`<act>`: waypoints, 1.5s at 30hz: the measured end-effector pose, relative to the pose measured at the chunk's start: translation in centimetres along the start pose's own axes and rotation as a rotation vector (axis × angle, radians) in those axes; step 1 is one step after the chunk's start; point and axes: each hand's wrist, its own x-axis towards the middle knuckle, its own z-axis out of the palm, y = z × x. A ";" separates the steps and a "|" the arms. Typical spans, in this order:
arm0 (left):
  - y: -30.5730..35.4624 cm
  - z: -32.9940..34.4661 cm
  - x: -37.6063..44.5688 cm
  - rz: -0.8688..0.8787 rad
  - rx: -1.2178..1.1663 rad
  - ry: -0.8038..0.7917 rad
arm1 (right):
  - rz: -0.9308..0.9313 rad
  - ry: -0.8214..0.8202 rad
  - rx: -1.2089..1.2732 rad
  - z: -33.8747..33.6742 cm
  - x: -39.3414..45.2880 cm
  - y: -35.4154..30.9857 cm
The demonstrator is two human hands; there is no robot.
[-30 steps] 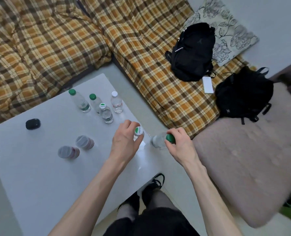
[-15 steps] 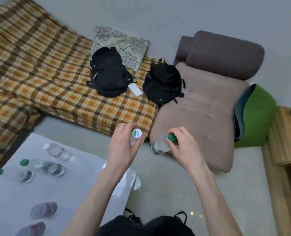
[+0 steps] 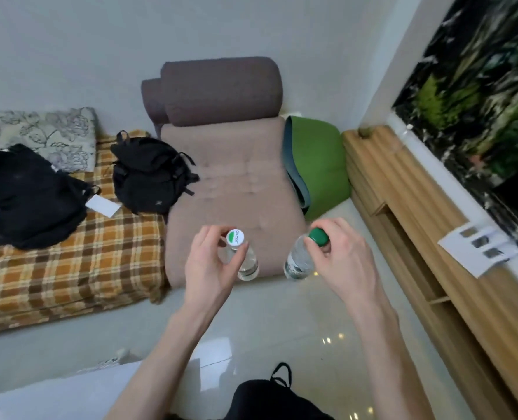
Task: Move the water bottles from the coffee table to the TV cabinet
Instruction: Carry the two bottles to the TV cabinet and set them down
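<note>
Both hands pinch by the neck, so the bottles hang ready to set down: left hand point(image 3: 209, 268) carries the white-capped bottle point(image 3: 245, 262), right hand point(image 3: 342, 262) the green-capped bottle point(image 3: 300, 262), both left of the cabinet point(image 3: 403, 189).

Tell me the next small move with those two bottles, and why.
Probably keep turning right and carry both toward the long wooden TV cabinet. The left hand grips the white-capped clear bottle, the right hand the green-capped clear bottle, both over the floor.
</note>
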 end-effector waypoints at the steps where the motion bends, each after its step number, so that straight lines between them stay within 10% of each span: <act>1: 1.3 1.9 0.7 0.019 -0.008 -0.020 | 0.018 0.017 -0.006 -1.2 0.3 1.7; 19: 21.1 28.2 15.4 0.299 -0.222 -0.345 | 0.308 0.287 -0.123 -17.8 8.2 24.8; 45: 34.0 59.8 49.6 0.397 -0.265 -0.569 | 0.523 0.387 -0.173 -27.9 41.9 47.7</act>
